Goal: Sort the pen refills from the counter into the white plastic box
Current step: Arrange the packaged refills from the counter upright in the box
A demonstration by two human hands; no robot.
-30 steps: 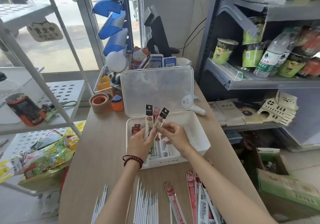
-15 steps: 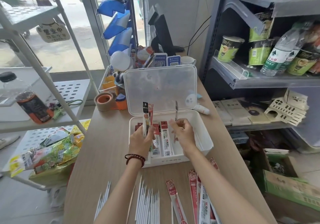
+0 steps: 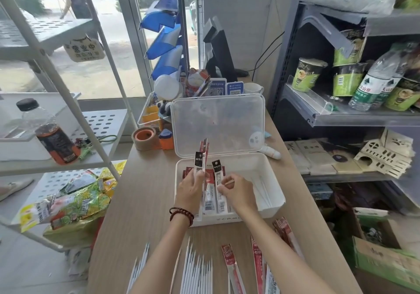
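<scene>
The white plastic box [image 3: 270, 173] stands open on the wooden counter [image 3: 145, 193], its clear lid [image 3: 218, 123] tilted up behind it. Several packaged pen refills [image 3: 209, 200] lie in its left half. My left hand [image 3: 189, 191] holds a small bunch of refill packets [image 3: 201, 157] upright over the box's left side. My right hand [image 3: 237, 192] pinches one black-topped refill packet [image 3: 218, 173] that leans down into the box. Loose white refills [image 3: 197, 271] and red packaged refills [image 3: 231, 266] lie on the counter near me.
A tape roll [image 3: 144, 138] and an orange item [image 3: 166, 139] sit left of the lid, a clear organizer [image 3: 151, 114] behind them. A white marker [image 3: 271, 153] lies right of the box. Snack bags [image 3: 75, 205] fill the left rack; a grey shelf [image 3: 341, 114] holds cups and bottles.
My right hand has lowered its packet from upright into the box beside the others. My left hand still holds its bunch, shifted slightly.
</scene>
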